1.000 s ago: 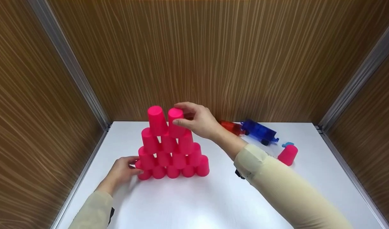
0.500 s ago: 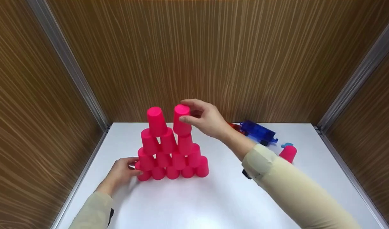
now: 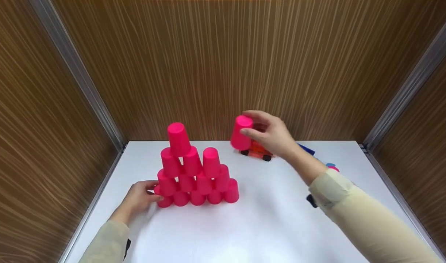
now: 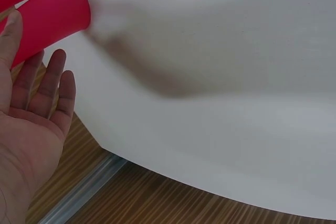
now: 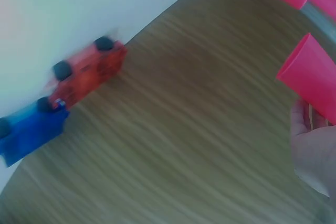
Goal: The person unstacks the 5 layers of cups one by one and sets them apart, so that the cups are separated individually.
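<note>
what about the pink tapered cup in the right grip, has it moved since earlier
Yes: the cup has moved right relative to the brown wood-grained back wall, away from the stacked pink cups.

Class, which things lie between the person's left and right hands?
In the head view, the stack of pink cups stands between the left hand and the right hand, plus the single cup the right hand holds.
</note>
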`<action>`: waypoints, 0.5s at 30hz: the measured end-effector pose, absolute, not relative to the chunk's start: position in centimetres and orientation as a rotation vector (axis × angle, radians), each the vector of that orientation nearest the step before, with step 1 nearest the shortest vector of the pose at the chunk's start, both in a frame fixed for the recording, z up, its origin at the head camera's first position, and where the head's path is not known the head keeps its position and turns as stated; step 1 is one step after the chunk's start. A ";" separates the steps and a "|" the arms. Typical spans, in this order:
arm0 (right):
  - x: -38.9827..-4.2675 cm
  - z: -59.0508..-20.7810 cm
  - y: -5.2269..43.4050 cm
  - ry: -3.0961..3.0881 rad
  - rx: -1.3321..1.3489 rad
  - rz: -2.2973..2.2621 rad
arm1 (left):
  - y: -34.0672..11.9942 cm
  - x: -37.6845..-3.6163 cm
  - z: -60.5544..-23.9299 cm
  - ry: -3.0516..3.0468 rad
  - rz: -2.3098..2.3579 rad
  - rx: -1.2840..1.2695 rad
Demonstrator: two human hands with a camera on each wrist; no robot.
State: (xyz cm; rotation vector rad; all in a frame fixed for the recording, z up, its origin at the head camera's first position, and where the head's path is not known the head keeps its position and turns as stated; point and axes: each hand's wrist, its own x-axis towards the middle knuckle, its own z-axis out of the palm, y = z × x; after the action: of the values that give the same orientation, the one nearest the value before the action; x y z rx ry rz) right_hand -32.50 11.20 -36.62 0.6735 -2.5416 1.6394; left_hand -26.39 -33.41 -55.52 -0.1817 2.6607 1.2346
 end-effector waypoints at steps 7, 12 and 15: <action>-32.6 -38.4 16.3 -2.579 0.560 1.565 | -33.4 -26.4 -55.5 2.672 1.237 -0.165; -32.3 -39.8 19.6 -2.626 0.484 1.500 | -33.6 -26.4 -55.4 2.689 1.227 -0.142; -31.9 -40.6 21.2 -2.650 0.422 1.486 | -33.7 -26.5 -55.1 2.694 1.210 -0.129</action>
State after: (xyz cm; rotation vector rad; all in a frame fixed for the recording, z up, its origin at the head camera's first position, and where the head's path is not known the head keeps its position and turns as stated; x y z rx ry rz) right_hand -31.94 21.22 -40.62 0.4225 -2.6502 1.4862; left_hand -26.54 -33.74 -55.13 -0.1289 2.6942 1.2102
